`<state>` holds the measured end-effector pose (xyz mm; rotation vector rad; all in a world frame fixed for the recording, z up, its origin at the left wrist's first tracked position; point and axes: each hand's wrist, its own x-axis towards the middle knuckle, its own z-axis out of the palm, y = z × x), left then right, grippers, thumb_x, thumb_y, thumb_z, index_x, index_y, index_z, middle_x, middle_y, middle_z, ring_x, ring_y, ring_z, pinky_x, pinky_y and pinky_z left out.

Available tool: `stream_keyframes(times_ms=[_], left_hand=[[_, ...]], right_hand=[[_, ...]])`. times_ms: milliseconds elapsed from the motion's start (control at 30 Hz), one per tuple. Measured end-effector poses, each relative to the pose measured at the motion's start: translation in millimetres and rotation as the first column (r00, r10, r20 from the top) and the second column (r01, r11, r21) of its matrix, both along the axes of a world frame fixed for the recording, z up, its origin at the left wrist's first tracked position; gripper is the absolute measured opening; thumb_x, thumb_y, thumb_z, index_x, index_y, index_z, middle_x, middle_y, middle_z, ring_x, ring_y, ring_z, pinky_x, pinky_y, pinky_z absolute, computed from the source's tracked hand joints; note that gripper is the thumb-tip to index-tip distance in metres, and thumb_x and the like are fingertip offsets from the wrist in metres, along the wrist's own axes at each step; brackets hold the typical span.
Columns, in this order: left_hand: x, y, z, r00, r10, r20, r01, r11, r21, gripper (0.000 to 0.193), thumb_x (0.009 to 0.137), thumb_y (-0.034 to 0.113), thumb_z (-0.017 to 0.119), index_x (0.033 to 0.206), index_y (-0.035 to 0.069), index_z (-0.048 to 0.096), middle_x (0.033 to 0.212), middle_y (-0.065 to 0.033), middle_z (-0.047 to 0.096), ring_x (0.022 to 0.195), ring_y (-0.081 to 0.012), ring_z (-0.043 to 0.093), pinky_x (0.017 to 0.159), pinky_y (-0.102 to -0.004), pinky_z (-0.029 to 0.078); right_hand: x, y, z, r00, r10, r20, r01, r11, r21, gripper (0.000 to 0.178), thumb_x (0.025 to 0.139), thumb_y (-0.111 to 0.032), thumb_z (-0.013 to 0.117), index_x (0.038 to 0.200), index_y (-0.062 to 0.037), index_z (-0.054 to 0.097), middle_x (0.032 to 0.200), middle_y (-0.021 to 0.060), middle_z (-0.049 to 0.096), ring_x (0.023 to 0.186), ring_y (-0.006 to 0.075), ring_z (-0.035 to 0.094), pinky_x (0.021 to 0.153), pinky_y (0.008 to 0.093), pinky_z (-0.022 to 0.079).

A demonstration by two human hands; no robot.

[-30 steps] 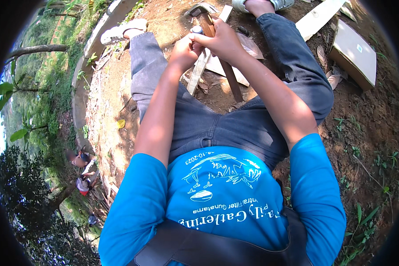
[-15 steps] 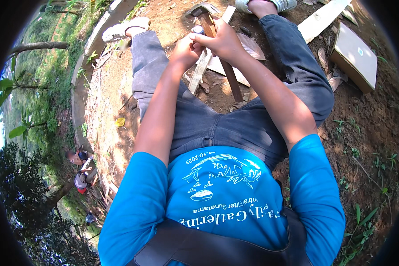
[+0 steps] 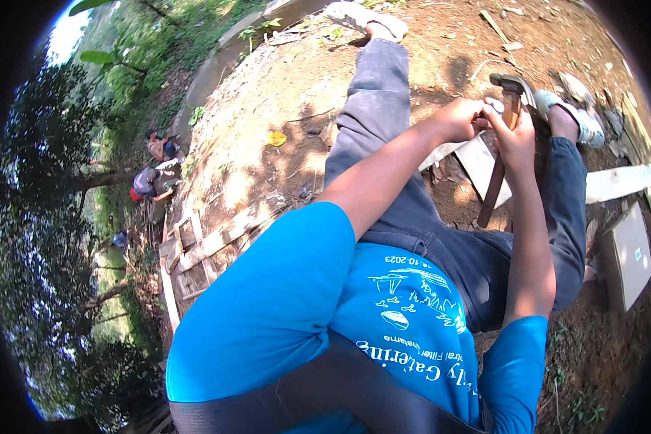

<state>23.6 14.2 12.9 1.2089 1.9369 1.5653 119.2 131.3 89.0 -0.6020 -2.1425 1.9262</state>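
My right hand [image 3: 516, 142] is wrapped round the wooden handle of a claw hammer [image 3: 492, 189], close below its dark metal head. The hammer head points away from me and the handle end slants down toward my lap. Fingers curled, my left hand [image 3: 458, 120] meets my right hand at the fingertips. Between the two hands shows a small white-topped round thing [image 3: 497, 105], too small to name. What the left fingers pinch is hidden. Under the hands, between my legs, lies a pale flat board [image 3: 479, 160] on the dirt.
Right of my bent leg lie a pale plank [image 3: 622, 182] and a white-topped box [image 3: 628, 254]. A wooden slatted frame [image 3: 191, 249] rests on the ground at left. Two people [image 3: 152, 184] are farther off, beside trees and a low concrete edge [image 3: 202, 81].
My view has swung to the left, so my hands and the hammer appear farther right. The slatted frame and more of the people have come into sight. The right hand keeps its hold on the hammer.
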Motion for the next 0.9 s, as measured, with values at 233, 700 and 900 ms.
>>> stream_keyframes(times_ms=[233, 700, 900], left_hand=[[13.4, 9.7, -26.2, 0.996, 0.047, 0.070, -0.048, 0.999, 0.006, 0.023, 0.088, 0.000, 0.064, 0.110, 0.004, 0.062, 0.105, -0.0115, 0.070, 0.092, -0.0218, 0.066, 0.079, -0.0328, 0.052], [19.1, 12.8, -33.2, 0.980, 0.146, 0.135, -0.147, 0.989, -0.003, 0.028, 0.082, 0.008, 0.063, 0.110, 0.007, 0.059, 0.095, -0.0146, 0.067, 0.084, -0.0313, 0.066, 0.074, -0.0390, 0.052], [24.1, 11.2, -34.7, 0.962, 0.268, 0.045, -0.256, 0.950, -0.177, 0.042, 0.081, 0.012, 0.071, 0.121, 0.007, 0.060, 0.108, -0.0156, 0.069, 0.100, -0.0321, 0.067, 0.085, -0.0368, 0.053]], right_hand=[[1.1, 7.4, -29.0, 0.997, 0.012, -0.076, -0.007, 0.998, 0.069, 0.033, 0.093, -0.021, 0.071, 0.121, -0.0077, 0.062, 0.083, 0.0006, 0.070, 0.047, 0.0016, 0.045, 0.042, 0.0189, 0.033], [-3.0, -20.2, -14.5, 0.984, 0.066, -0.164, -0.061, 0.997, 0.037, 0.038, 0.095, -0.021, 0.069, 0.125, -0.0054, 0.053, 0.087, 0.0024, 0.068, 0.064, 0.0065, 0.062, 0.045, 0.0183, 0.038], [-1.3, -24.3, -15.4, 0.998, 0.049, -0.044, -0.048, 0.999, 0.013, 0.022, 0.094, -0.021, 0.069, 0.108, -0.0071, 0.058, 0.074, -0.0015, 0.061, 0.050, 0.0042, 0.051, 0.041, 0.0191, 0.035]])
